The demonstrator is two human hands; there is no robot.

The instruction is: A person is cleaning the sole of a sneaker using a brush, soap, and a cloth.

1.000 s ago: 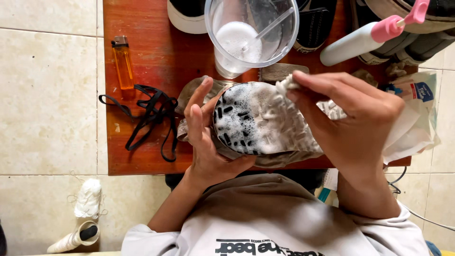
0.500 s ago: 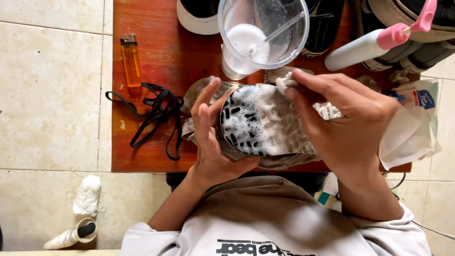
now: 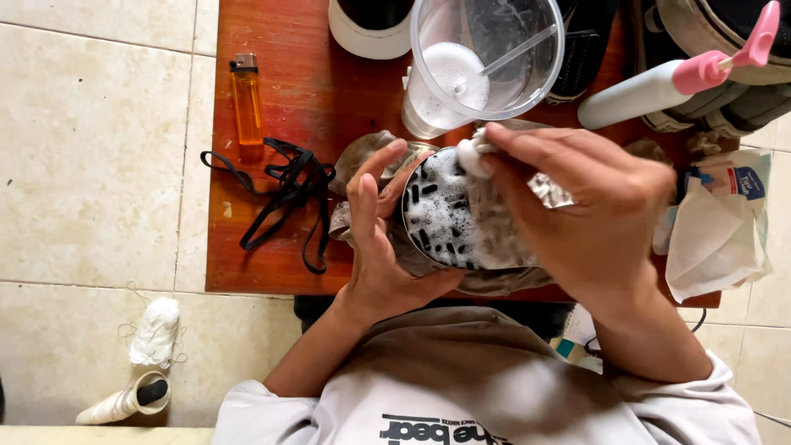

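Observation:
My left hand (image 3: pixel 381 239) grips a grey-brown shoe (image 3: pixel 461 222) turned sole up over the wooden table (image 3: pixel 272 91). White foam covers the dark, studded sole. My right hand (image 3: pixel 585 214) lies over the sole and pinches a small white foamy wad (image 3: pixel 471 151) against the sole's far end. Just beyond stands a clear plastic cup (image 3: pixel 482 62) of white soapy liquid with a stick in it.
Black laces (image 3: pixel 284 194) lie tangled left of the shoe, an orange lighter (image 3: pixel 245 99) beyond them. A white bottle with a pink pump (image 3: pixel 659 82) and more shoes sit at the back right. A white tissue pack (image 3: pixel 717 231) is right. White socks (image 3: pixel 144 363) lie on the tiled floor.
My right hand slid along the sole toward the cup end, rubbing with the white wad. My left hand kept its hold. The view moved in closer.

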